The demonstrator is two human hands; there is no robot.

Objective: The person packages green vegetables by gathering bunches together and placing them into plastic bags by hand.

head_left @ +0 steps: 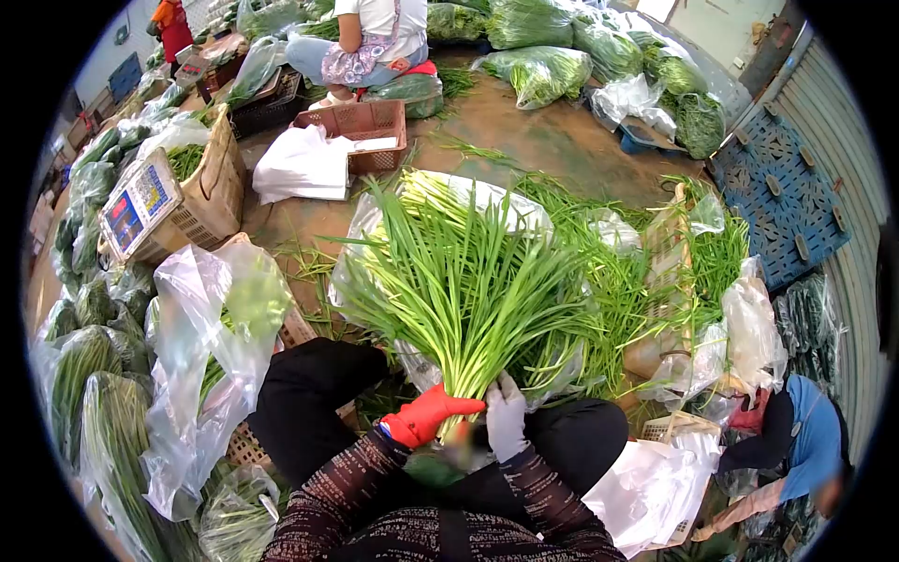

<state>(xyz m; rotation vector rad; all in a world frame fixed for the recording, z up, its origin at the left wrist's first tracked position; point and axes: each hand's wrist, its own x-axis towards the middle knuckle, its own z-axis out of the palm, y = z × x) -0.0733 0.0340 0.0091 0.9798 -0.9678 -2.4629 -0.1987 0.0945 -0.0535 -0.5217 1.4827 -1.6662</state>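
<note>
Greens stand in one fanned bunch at the middle of the view, gathered at the stems between two gloved hands. The left hand, in red, is closed around the stems, a digit stretched across their front toward the other glove. The right hand, in grey, lies against the stems' right side, fingers pointing up; how tightly they close cannot be told. Both forearms, in dark patterned sleeves, slant inward and forward from the body, above crossed black-clad legs. Long blades spread upward from pale lower stems, bright green, some tips bending outward. Beyond lie more stalks on a white sheet, with loose greenery to the right beside a tan basket. Farther off sits a reddish crate.
</note>
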